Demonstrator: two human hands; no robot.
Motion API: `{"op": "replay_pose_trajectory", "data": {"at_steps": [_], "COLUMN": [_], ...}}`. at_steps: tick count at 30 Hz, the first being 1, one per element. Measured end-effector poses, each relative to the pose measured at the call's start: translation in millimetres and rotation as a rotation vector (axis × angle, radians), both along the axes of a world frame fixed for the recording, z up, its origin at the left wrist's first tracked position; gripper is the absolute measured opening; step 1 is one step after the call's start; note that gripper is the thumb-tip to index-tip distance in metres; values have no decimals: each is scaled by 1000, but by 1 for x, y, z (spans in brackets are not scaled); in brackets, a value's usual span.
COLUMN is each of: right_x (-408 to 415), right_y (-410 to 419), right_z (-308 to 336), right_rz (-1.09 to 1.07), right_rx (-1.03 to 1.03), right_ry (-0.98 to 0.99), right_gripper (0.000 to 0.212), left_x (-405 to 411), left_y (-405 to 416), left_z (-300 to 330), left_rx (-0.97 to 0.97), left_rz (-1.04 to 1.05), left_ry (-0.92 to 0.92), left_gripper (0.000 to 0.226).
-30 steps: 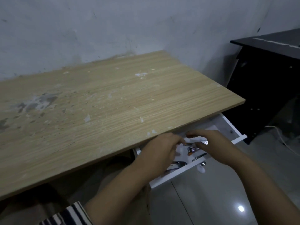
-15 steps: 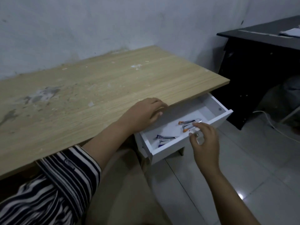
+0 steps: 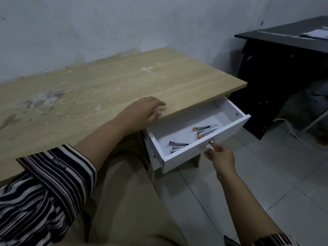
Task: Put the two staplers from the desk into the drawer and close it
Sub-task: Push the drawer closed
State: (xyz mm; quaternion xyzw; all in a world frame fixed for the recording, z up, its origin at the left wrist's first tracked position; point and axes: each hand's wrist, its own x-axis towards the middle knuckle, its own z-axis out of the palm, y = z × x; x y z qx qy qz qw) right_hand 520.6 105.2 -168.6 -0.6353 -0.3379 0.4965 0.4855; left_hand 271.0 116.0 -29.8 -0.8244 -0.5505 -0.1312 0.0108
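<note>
Both staplers in open drawer (image 3: 229, 110): orange stapler (image 3: 205, 129) far right, blue stapler (image 3: 178, 146) near left. Right hand (image 3: 220, 155) grip pinching knob (image 3: 211, 142); left hand (image 3: 142, 110) released, flat on bench (image 3: 106, 82). Closing step: push drawer straight in.

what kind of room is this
Probably a plain home or small office workroom: a worn wooden desk against a bare scuffed wall, a white drawer holding two staplers, and a black desk beside it on a tiled floor.

Dim, flat indoor light, soft shadows, wide-angle bending at edges.
</note>
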Motion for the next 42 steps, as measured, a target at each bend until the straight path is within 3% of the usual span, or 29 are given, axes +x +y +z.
{"op": "replay_pose_trajectory", "data": {"at_steps": [5, 9, 16, 20, 22, 27, 32, 36, 42], "right_x": [3, 5, -25, -45, -53, -72, -86, -95, -92], "right_y": [5, 8, 27, 46, 59, 86, 107, 116, 109], "right_z": [6, 17, 39, 44, 47, 48, 52, 52, 51], "right_rz": [-17, 6, 73, 80, 81, 106, 88, 58, 243], "right_rx": [-9, 13, 43, 61, 67, 38, -23, 7, -37], "right_ry": [110, 142, 103, 151, 182, 275, 431, 437, 439], "right_gripper": [23, 8, 17, 3, 5, 34, 34, 34, 36], "left_x": [-6, -5, -2, -5, -8, -18, -24, -24, -19], "left_y": [0, 2, 16, 21, 24, 34, 38, 41, 37], "left_z": [-3, -4, 2, 6, 6, 2, 0, -1, -1], "left_rx": [-38, -40, -41, -49, -56, -103, -115, -116, -120], "left_rz": [-9, 0, 52, 84, 94, 121, 128, 136, 143], "left_ry": [8, -24, -81, -84, -68, -55, -71, -67, -85], "left_gripper": [34, 34, 32, 32, 32, 33, 36, 37, 36]}}
